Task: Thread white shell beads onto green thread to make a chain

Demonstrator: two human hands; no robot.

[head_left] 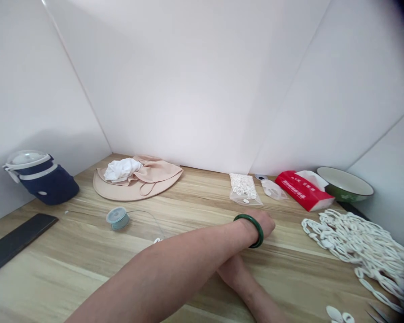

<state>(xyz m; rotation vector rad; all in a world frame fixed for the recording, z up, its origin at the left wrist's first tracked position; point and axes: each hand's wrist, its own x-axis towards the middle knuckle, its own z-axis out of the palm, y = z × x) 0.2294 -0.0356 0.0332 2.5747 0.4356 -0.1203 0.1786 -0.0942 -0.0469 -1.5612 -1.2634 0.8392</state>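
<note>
My left hand (265,222), with a green bangle (258,233) at its wrist, reaches across to the right over the wooden table. Its fingers are turned away and hidden. Beneath that forearm, my right hand (227,268) shows only in part, its fingers covered. Just beyond my left hand lies a clear bag of small white shells (243,187). To the left stands a spool of pale blue thread (118,219); its strand runs right, towards a small white piece (157,240) beside my left forearm.
A pile of white shell strings (366,249) lies at right, near a red tissue pack (303,190) and a green bowl (346,184). A beige hat (138,179), blue cup (42,177) and black bar (18,237) are at left. Metal tips (379,312) show bottom right.
</note>
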